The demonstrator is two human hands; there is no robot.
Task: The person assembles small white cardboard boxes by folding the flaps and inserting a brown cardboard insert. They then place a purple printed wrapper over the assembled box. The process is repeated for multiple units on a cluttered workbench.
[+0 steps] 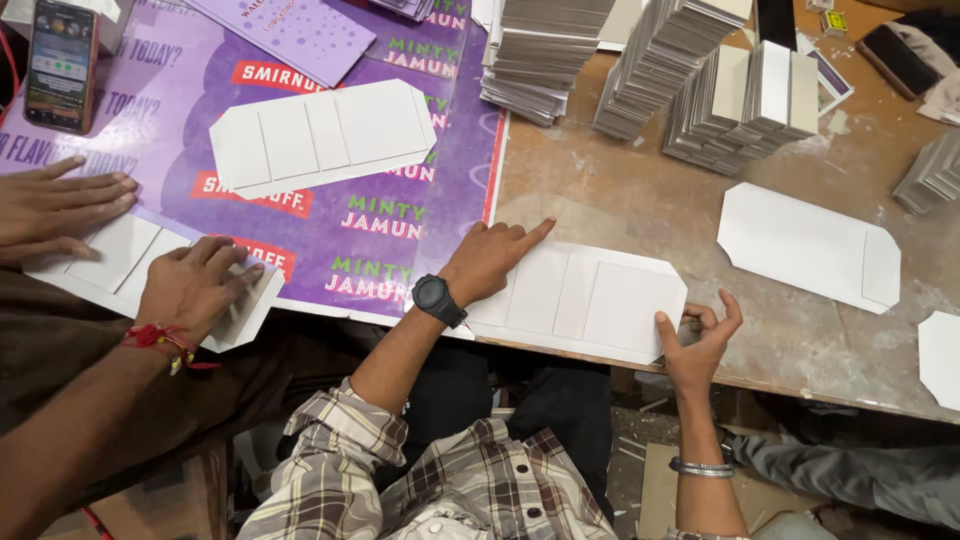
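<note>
Head view: I'm pressing my left hand flat, fingers spread, on the white scored card at the tabletop edge. Right hand pinching its right edge. Best keeping panels flat, edges aligned.

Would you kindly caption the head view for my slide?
Left hand presses a white card blank flat while right hand grips its edge.

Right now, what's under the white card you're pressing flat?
The left hand presses the white card. Under it shows the wooden table; its left end overlaps the purple sheet. Anything directly beneath is hidden.
</note>
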